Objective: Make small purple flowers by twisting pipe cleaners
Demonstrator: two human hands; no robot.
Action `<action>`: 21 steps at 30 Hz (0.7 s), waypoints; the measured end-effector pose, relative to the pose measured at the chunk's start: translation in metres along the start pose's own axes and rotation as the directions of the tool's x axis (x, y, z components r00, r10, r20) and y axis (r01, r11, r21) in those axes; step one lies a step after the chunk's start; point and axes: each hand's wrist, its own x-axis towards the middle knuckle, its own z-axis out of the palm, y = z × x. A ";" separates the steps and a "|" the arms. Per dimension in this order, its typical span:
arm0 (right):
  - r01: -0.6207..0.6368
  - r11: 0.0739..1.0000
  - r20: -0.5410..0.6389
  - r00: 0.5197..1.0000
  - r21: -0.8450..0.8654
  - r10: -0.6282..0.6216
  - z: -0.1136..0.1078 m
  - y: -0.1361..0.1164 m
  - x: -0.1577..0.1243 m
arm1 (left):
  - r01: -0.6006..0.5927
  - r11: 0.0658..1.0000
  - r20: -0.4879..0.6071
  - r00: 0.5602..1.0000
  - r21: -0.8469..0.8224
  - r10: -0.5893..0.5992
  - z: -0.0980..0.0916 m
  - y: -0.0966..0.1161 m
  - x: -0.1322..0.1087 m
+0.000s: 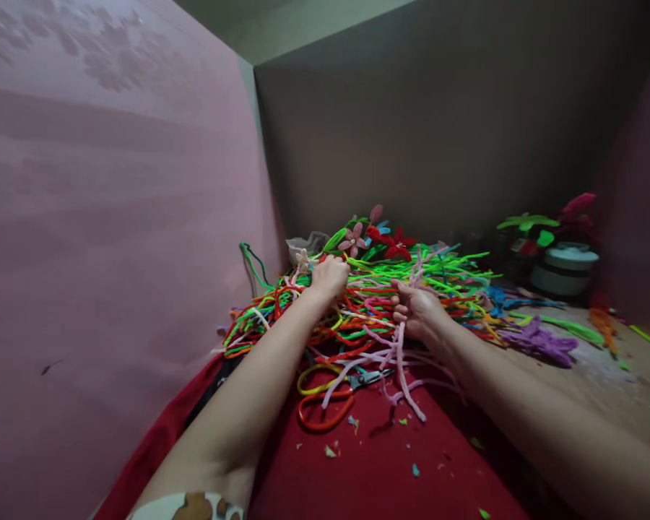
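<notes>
A large pile of coloured pipe cleaners (368, 292) lies before me, mostly green, red and pink. My right hand (419, 310) is closed on a few pink pipe cleaners (401, 365), whose ends stick out above and hang below the fingers. At the pile's far left part, my left hand (330, 276) has its fingers curled down, back of the hand towards me. What those fingers hold, if anything, is hidden. Below the hands, scissors (325, 413) with red and yellow handles lie on the red cloth (379, 477), partly under pink strands.
Behind the pile stand a pink fuzzy flower (353, 239) and a red one (399, 245). A purple fuzzy piece (542, 341) and a round lidded container (564, 270) are at the right. A pink wall (141, 238) rises close on the left. Small scraps (330, 452) dot the cloth.
</notes>
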 end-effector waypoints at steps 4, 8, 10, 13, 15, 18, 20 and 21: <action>-0.004 1.000 -0.006 1.000 0.002 0.004 -0.003 0.005 0.003 | 0.054 0.998 0.047 0.997 0.021 -0.055 0.002 -0.006 0.001; -0.005 1.000 -0.017 1.000 0.001 0.005 -0.004 0.005 0.000 | 0.090 0.996 0.016 0.996 0.027 -0.090 -0.011 -0.010 0.005; -0.009 1.000 -0.015 1.000 -0.004 0.009 -0.005 0.006 0.000 | 0.072 0.997 -0.019 0.997 0.032 -0.072 -0.023 -0.010 0.004; -0.013 1.000 -0.019 1.000 -0.013 0.013 -0.006 0.007 0.001 | 0.026 0.998 -0.033 0.999 0.050 -0.024 -0.040 -0.009 -0.001; -0.014 1.000 -0.025 1.000 -0.017 0.014 -0.006 0.008 0.002 | -0.017 0.996 -0.052 0.998 0.087 0.022 -0.049 -0.008 -0.007; -0.015 1.000 -0.028 1.000 -0.016 0.015 -0.006 0.008 0.003 | -0.131 0.963 -0.136 0.977 0.236 0.166 -0.060 -0.009 -0.014; -0.017 1.000 -0.032 0.999 -0.012 0.016 -0.006 0.008 0.003 | -0.163 0.927 -0.178 0.956 0.339 0.233 -0.069 -0.012 -0.017; -0.018 1.000 -0.037 0.999 -0.010 0.017 -0.006 0.008 0.003 | -0.152 0.918 -0.186 0.955 0.367 0.232 -0.074 -0.014 -0.017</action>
